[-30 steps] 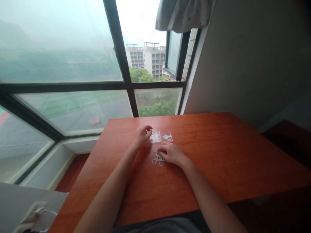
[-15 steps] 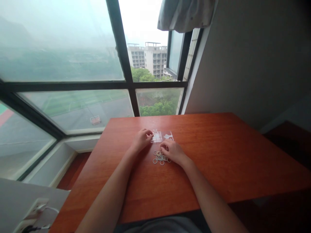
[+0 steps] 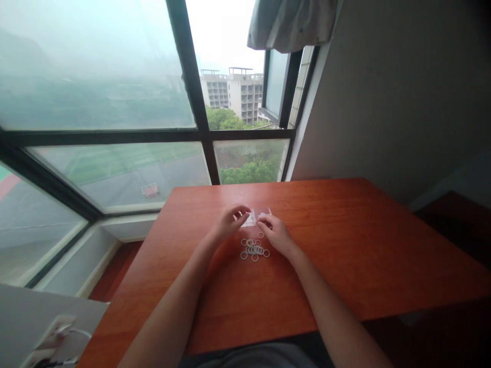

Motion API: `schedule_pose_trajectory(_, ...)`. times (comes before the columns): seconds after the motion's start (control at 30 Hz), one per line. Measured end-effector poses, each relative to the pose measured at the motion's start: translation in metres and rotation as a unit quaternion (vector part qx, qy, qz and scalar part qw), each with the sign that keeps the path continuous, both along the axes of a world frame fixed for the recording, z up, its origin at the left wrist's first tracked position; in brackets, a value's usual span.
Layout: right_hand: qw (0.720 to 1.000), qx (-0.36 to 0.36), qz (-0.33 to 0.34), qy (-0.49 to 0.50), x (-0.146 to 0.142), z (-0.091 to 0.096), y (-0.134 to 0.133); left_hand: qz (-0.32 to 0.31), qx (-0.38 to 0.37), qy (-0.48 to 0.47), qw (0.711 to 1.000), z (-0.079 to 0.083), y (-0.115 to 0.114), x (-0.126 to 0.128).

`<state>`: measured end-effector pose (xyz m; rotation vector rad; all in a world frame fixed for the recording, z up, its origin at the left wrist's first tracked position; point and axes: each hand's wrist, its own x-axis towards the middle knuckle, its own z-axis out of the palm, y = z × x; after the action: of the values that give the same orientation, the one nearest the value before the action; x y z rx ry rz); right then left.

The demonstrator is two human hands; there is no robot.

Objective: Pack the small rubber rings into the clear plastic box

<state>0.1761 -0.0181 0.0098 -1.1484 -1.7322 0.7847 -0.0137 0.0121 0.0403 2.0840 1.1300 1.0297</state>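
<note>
My left hand [image 3: 230,222] is over the left part of a small clear plastic box [image 3: 251,220], thumb and forefinger curved with a gap between them. Close by on the right, my right hand [image 3: 276,232] has its thumb and fingertips together at the box's right side; whatever they may hold is too small to make out. Just behind those fingertips lies a clear plastic lid or second compartment [image 3: 264,210], partly covered. Nearer to me is a cluster of small pale rings [image 3: 253,250], some overlapping. A single ring [image 3: 261,235] lies beside my right fingers, apart from the cluster.
Everything rests on a reddish-brown wooden table [image 3: 345,245]. Its far edge meets a dark-framed window [image 3: 207,135], with a grey curtain [image 3: 291,25] above. A grey wall [image 3: 391,102] rises at the right. Low on the left is a socket with a plugged-in cable [image 3: 63,331].
My left hand has moved right, farther over the box. My right hand has moved away from the rings towards the box, uncovering rings in the cluster and the single ring.
</note>
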Motion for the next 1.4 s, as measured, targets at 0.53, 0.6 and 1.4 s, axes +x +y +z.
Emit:
schedule_pose_trajectory(0.53, 0.995, -0.036, -0.053, 0.082, 0.003, 0.001, 0.002, -0.013, 0.001, 0.007, 1.0, 0.01, -0.01, 0.016)
schedule_pose_trajectory(0.6, 0.995, -0.028, -0.069, 0.071, 0.004, 0.001, 0.002, 0.031, 0.023, 0.001, 0.999, 0.006, -0.005, 0.012)
schedule_pose_trajectory(1.4, 0.962, 0.0, 0.113, -0.247, -0.006, 0.011, -0.023, 0.164, 0.061, 0.079, 0.981, -0.014, 0.012, -0.013)
